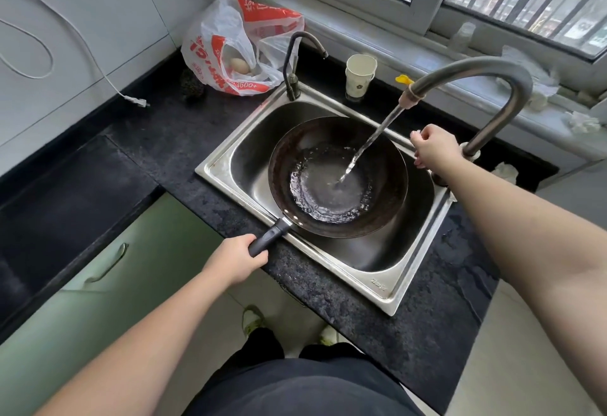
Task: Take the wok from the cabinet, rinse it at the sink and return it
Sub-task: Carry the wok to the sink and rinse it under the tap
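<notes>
The wok [338, 176] sits in the sink [226, 156] at frame centre, a rigid pan likely heavy with pooled water and slippery, best held where the left hand [235, 261] clamps its handle [267, 238]; the right hand [433, 148], loosely curled, holds nothing visible.

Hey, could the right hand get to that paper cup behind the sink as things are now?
Probably yes. The right hand sits at the tap's base, and the paper cup stands upright on the sink's back rim, farther back and to its left. Only the water stream runs between them; nothing solid blocks the way.
</notes>
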`<state>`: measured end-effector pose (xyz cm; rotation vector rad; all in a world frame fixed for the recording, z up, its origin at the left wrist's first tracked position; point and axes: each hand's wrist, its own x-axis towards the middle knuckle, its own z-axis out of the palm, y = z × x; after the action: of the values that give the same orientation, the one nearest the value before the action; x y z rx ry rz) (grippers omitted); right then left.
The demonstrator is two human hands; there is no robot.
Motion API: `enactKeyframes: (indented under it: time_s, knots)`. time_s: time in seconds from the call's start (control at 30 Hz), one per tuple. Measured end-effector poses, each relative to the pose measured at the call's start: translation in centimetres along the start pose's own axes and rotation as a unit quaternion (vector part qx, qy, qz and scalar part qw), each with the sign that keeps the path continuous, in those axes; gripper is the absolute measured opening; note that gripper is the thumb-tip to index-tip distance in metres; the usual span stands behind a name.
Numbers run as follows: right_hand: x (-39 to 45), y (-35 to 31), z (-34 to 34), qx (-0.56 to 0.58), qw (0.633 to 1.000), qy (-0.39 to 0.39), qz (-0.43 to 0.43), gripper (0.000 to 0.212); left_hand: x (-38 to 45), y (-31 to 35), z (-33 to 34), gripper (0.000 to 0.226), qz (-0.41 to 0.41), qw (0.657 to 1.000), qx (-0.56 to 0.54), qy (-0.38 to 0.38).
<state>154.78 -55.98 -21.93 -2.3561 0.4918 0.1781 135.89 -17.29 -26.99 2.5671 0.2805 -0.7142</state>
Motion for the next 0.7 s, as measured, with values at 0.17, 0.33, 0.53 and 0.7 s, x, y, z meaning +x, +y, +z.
enactKeyframes:
  time_s: [0.17, 0.33, 0.53, 0.7]
  knots:
    - [-0.1, 0.0, 0.0, 0.001, 1.0, 0.002, 0.002, 0.028, -0.3, -0.1, -0.2, 0.024, 0.008, 1.0, 0.011, 0.006]
    - [0.0, 0.2, 0.0, 0.007, 1.0, 0.002, 0.001, 0.029, -0.7, -0.5, -0.6, 0.024, 0.024, 0.998, 0.049, 0.002]
    - [-0.1, 0.2, 0.0, 0.015, 1.0, 0.003, 0.005, 0.028, -1.0, -0.9, -1.0, 0.023, 0.013, 0.999, -0.005, -0.042]
    - [-0.5, -0.2, 0.0, 0.007, 1.0, 0.011, 0.005, 0.029, -0.6, -0.6, -1.9, 0.02, 0.006, 0.994, -0.066, -0.087]
